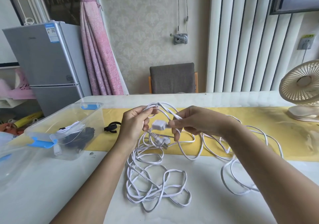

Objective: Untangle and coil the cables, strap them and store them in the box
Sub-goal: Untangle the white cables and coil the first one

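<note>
The left hand (136, 122) curls round loops of the long, tangled white cable (150, 180). The right hand (193, 121) pinches it by the small white square plug (159, 125). The rest lies on the white bench (51, 189).

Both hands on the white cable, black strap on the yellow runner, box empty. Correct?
Not empty: in the head view the box already holds a white coil and a black coil. The rest stands: left hand and right hand hold the white cable, black strap lies on the yellow runner.
</note>
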### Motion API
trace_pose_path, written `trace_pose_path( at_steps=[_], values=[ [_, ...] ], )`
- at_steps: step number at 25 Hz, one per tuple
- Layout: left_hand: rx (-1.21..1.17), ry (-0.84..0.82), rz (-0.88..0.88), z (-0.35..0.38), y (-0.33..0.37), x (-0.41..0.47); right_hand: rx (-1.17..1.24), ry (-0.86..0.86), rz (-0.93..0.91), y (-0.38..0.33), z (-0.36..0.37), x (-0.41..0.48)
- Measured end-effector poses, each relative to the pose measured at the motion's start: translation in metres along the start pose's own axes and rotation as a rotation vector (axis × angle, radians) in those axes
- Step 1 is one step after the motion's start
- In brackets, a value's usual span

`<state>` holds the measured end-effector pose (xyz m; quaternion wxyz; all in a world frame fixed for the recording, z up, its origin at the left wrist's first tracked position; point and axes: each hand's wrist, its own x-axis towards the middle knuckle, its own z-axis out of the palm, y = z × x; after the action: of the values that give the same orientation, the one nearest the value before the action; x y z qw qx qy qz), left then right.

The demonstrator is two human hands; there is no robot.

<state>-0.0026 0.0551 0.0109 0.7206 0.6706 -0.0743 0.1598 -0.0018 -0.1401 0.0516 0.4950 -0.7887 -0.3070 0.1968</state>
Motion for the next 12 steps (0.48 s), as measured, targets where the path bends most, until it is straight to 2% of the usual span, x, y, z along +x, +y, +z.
trace_pose_path(
  at_steps=[2,6,10,12],
  values=[
    [0.112,0.092,0.038,-0.004,-0.002,0.001,-0.050,-0.014,0.020,0.002,-0.006,-0.002],
    [0.211,0.191,0.175,-0.015,0.004,0.004,-0.099,0.316,-0.015,0.002,-0.018,0.004],
    [0.029,0.155,0.120,-0.027,0.013,0.009,-0.154,0.507,-0.064,-0.013,-0.043,-0.020],
    [-0.099,0.223,0.122,-0.031,0.015,0.011,-0.110,0.647,-0.097,-0.022,-0.051,-0.034]
  ],
)
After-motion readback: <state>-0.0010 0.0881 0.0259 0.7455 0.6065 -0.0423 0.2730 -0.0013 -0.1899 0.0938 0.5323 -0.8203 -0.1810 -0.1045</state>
